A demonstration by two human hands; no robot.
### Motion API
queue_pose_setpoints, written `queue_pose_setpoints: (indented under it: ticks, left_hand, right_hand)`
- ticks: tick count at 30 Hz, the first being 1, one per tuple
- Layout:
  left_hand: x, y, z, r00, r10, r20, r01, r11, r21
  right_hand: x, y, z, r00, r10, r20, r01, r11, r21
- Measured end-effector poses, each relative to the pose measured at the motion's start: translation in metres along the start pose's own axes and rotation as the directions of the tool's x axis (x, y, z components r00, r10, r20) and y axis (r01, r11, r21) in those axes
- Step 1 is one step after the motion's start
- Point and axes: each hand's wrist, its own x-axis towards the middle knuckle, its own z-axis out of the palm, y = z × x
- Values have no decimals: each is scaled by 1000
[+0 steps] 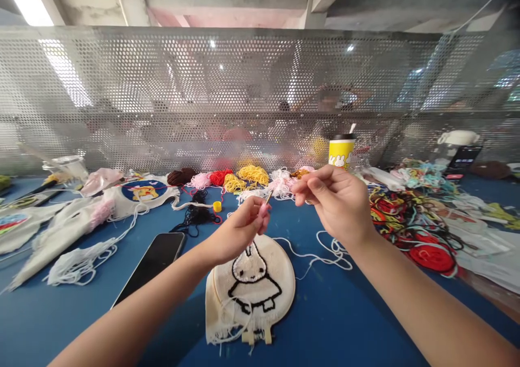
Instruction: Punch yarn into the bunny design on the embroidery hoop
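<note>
My left hand [247, 223] is raised above the top of an embroidery hoop, its fingers closed around a small pink tool [264, 210] with a thin metal tip pointing up. To its right, my right hand [335, 202] is held up with thumb and fingertips pinched together; what lies between them, if anything, is too small to make out. Below, the round hoop [286, 269] lies on the blue table with cream cloth showing a rabbit outlined in black. White yarn [312, 256] runs from the hoop to the right, and loose white strands lie over its lower left.
A black phone [152, 264] lies left of the hoop. Yarn bundles [252, 176] line the back, beside a yellow cup [340, 151]. Tangled colored yarn [422, 231] is at right, embroidered cloths [142, 194] at left. Behind stands a perforated metal panel [182, 85].
</note>
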Motion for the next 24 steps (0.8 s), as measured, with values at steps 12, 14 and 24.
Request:
queue_pose_setpoints:
  ticks: [12, 14, 24]
  left_hand:
    - [-12, 16, 16, 999, -23, 33, 28, 987, -159]
    - [-12, 19, 18, 1000, -7, 7, 8, 980, -201]
    - [-15, 21, 18, 999, 29, -17, -32, 980, -198]
  right_hand:
    - [-16, -26, 12, 944, -296, 148, 330, 884, -332]
    - [-18, -27, 13, 928, -338, 155, 371, 867, -333]
    - [-21, -26, 15, 910, -382, 161, 415, 840, -350]
